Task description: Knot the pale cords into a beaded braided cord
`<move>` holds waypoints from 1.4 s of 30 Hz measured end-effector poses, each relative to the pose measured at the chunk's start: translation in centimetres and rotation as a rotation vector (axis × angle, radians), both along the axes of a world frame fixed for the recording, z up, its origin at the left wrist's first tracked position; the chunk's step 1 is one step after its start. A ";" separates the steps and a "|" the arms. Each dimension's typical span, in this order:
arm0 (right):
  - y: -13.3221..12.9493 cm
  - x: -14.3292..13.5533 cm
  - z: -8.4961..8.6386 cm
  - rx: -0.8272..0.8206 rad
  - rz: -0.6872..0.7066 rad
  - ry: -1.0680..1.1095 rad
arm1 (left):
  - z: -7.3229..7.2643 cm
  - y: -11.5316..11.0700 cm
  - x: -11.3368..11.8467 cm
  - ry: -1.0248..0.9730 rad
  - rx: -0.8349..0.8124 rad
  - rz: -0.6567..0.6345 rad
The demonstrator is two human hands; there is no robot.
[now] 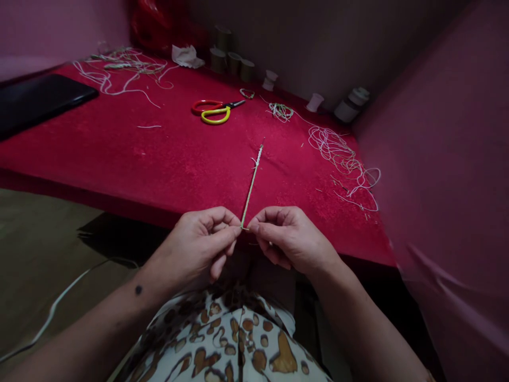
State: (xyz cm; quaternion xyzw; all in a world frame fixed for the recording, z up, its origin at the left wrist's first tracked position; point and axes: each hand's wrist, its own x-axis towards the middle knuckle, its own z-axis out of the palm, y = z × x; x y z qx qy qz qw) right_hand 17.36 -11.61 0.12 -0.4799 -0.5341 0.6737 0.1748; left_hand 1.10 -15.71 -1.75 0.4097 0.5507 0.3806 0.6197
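A thin braided cord (251, 192), pale green and white, runs taut from a pin-like anchor on the red table down to my fingers at the front edge. My left hand (209, 239) pinches the near end of the cord between thumb and forefinger. Close beside it, my right hand (284, 233) is closed in a pinch on a short thread end (245, 228) coming off the cord. A small knot with loose white ends shows on the cord's upper part. The exact grip between the fingertips is partly hidden.
Scissors (217, 110) with red and yellow handles lie beyond the cord. Tangled threads (332, 146) spread at right, more threads (119, 66) at back left. Spools (234, 63) and a white bottle (352, 105) stand along the back. A black tablet-like object (43, 101) lies left.
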 end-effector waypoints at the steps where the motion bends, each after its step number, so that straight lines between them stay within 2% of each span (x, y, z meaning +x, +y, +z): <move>1: -0.1 0.1 0.1 -0.005 0.004 -0.004 | -0.1 0.0 0.0 -0.008 -0.001 0.003; 5: -0.7 0.3 0.1 0.003 0.006 -0.018 | -0.4 -0.1 0.1 -0.027 -0.004 0.016; 12: -2.1 0.8 -0.8 0.192 -0.035 -0.031 | -0.2 -0.1 0.4 -0.036 0.002 0.046; 20: -3.1 1.3 -0.9 0.265 -0.091 -0.067 | -0.6 -0.1 0.2 -0.075 -0.001 0.019; 23: -3.2 1.4 -1.1 0.430 -0.148 -0.116 | -0.8 0.0 0.0 -0.109 -0.004 0.006; 26: -3.2 1.4 -1.1 0.723 -0.214 -0.203 | -1.0 0.1 -0.2 -0.140 -0.007 -0.013; 28: -3.5 1.3 -0.9 0.936 -0.322 -0.293 | -1.1 0.0 -0.2 -0.160 -0.005 -0.002; 30: -4.0 1.0 -0.5 1.014 -0.411 -0.328 | -1.2 -0.1 -0.2 -0.178 0.007 0.037; 32: -4.4 0.6 -0.2 0.848 -0.354 -0.257 | -1.4 -0.2 -0.1 -0.194 0.018 0.070; 34: -4.6 -0.1 -0.1 0.519 -0.250 -0.131 | -1.5 -0.3 0.0 -0.214 0.019 0.087; 36: -4.4 -0.7 -0.4 0.274 -0.267 -0.032 | -1.5 -0.3 0.1 -0.234 0.018 0.092; 37: -4.1 -1.0 -0.6 0.225 -0.316 -0.007 | -1.4 -0.2 0.1 -0.243 0.018 0.094; 39: -3.4 -1.5 -1.1 0.245 -0.395 -0.004 | -1.3 -0.2 0.1 -0.252 0.015 0.098; 42: -2.4 -2.2 -1.4 0.314 -0.382 -0.064 | -1.2 -0.2 0.1 -0.255 0.008 0.094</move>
